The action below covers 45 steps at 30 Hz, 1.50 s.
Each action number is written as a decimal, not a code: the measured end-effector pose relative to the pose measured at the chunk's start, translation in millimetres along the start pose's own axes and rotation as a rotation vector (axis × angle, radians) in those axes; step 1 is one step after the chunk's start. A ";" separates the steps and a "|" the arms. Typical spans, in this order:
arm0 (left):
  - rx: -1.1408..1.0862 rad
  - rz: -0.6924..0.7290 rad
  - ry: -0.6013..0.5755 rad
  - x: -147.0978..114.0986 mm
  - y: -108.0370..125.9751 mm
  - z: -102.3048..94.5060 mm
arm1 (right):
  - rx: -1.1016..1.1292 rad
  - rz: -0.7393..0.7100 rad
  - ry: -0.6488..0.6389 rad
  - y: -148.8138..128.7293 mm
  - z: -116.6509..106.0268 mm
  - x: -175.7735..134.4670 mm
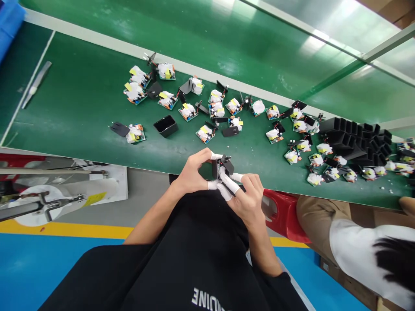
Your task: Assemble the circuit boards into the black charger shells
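Observation:
At the bench's near edge, my left hand [191, 172] is closed around a small black plastic case [214, 169], thumb and fingers on opposite sides. My right hand [248, 196] pinches a circuit board assembly at the mouth of this case. Its black end cap [228, 164] sticks out at the top right, while the board is mostly hidden by fingers. White finger cots cover fingertips of both hands. Beyond them stands an open black case [165, 126] on the bench. Near it lie a board with white filler and yellow tape [135, 133] and its black cap [119, 129].
Several more boards with caps spread across the green bench [81, 99]. Black cases [353, 138] are stacked at the right. A knife-like tool [36, 84] lies far left. A red stool [285, 216] and a seated person in a white shirt [356, 246] are at my right.

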<state>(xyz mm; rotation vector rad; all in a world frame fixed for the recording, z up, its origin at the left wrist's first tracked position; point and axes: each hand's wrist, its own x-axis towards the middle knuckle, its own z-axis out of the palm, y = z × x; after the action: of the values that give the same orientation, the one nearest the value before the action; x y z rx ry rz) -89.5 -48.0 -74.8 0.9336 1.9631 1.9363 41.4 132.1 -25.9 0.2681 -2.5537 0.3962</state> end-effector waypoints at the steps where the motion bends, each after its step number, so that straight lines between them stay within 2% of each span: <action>1: 0.005 0.007 0.003 -0.3 -0.7 0.2 | 0.000 -0.021 -0.009 1.0 -0.7 0.8; 7: 0.013 0.044 -0.019 -2.4 -2.6 -0.8 | -0.019 -0.183 -0.098 8.6 -3.5 7.1; 11: -0.003 0.044 -0.039 -2.1 -0.6 -1.2 | 0.005 -0.233 -0.087 14.6 -0.5 8.2; 16: -0.009 0.018 0.035 -0.6 -2.1 0.7 | 0.028 -0.108 0.111 13.7 10.6 4.8; 18: 0.019 0.016 0.064 -0.9 -2.8 1.7 | 0.041 -0.067 0.132 10.6 12.5 6.2; 26: 0.127 0.051 0.105 -4.4 -0.6 5.0 | -0.017 -0.136 -0.082 7.8 4.7 19.7; 28: 0.137 0.047 0.096 -3.8 -0.3 5.1 | -0.005 -0.159 -0.096 9.2 5.3 17.5; 30: 0.109 0.019 0.075 -2.3 -0.2 4.1 | 0.038 -0.141 -0.057 9.9 7.7 11.2; 32: 0.040 -0.031 0.075 -0.8 0.3 2.6 | 0.143 -0.075 0.089 9.9 11.7 2.3; 35: -0.093 -0.117 0.130 -0.6 5.4 1.8 | 0.284 0.080 0.427 10.9 19.5 -8.4; 36: -0.159 -0.156 0.144 -1.0 9.3 2.5 | 0.313 0.144 0.476 12.0 22.6 -9.6; 37: -0.249 -0.208 0.159 -1.5 14.5 3.7 | 0.348 0.208 0.470 13.7 26.1 -9.6; 41: -0.824 -0.559 0.276 0.2 46.4 12.3 | 0.588 0.423 0.243 25.7 43.8 -2.9; 43: -1.055 -0.733 0.358 3.8 64.9 17.0 | 0.632 0.489 0.194 33.8 53.1 -1.2; 45: -1.175 -0.841 0.416 7.5 80.8 21.3 | 0.650 0.540 0.185 40.8 59.6 -2.5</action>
<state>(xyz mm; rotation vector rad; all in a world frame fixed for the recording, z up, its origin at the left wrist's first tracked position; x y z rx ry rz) -60.8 -32.6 2.5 -0.5344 0.7152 2.1874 4.1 150.9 -84.8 -0.2332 -2.2097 1.3835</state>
